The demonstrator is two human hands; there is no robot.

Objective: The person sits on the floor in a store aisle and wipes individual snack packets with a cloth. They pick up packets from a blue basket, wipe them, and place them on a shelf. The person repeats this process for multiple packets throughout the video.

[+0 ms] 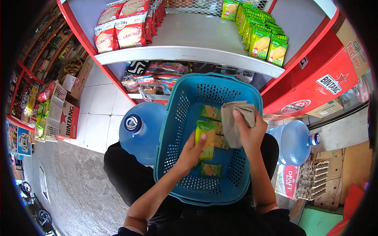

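Note:
My left hand [190,153] grips a green and yellow senbei snack packet [206,140] above the blue plastic basket [161,141]. A folded beige cloth [234,124] is held in my right hand [251,132], over the basket's right side. The basket rests on my lap, its sides perforated. Several more senbei packets lie on its floor, one [210,112] toward the far end and another [211,170] toward the near end. Cloth and packet are apart, and they partly hide the packets beneath them.
Ahead, a shelf [189,32] carries red rice cracker packs [130,29] at left and green senbei packets [260,41] at right. Water gallon bottles [141,132] flank my knees. Egg trays [311,180] and red cartons [313,79] stand at right; a white crate [54,109] sits left.

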